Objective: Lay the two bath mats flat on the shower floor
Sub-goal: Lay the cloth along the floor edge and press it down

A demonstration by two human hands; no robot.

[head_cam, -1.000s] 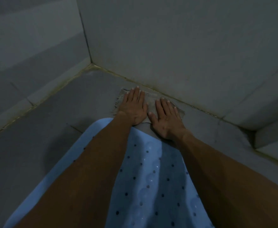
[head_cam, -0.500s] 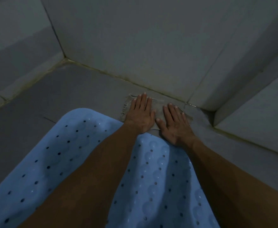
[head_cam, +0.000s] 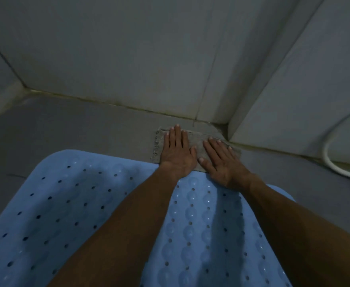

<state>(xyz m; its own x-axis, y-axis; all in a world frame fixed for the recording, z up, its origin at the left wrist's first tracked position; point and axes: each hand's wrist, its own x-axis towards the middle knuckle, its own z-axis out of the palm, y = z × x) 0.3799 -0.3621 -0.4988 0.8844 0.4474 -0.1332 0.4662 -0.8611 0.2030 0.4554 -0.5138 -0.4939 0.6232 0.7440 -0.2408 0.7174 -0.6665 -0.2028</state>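
A light blue rubber mat (head_cam: 70,208) with rows of small holes lies spread over the grey shower floor (head_cam: 87,125), under both my forearms. Just beyond its far edge a small grey-brown cloth mat (head_cam: 199,141) with a frayed left edge lies flat near the back wall. My left hand (head_cam: 177,152) rests palm down on the cloth mat's left part, fingers spread. My right hand (head_cam: 221,160) presses flat on its right part, the heel of the palm over the blue mat's edge. Neither hand grips anything.
Tiled walls (head_cam: 128,59) close in the floor at the back, left and right, with dirty grout along the bottom. A white shower hose (head_cam: 335,162) curves down onto the floor at the far right.
The view has swung to the right and more of the blue mat and the hose shows. Both hands stay flat on the cloth mat.
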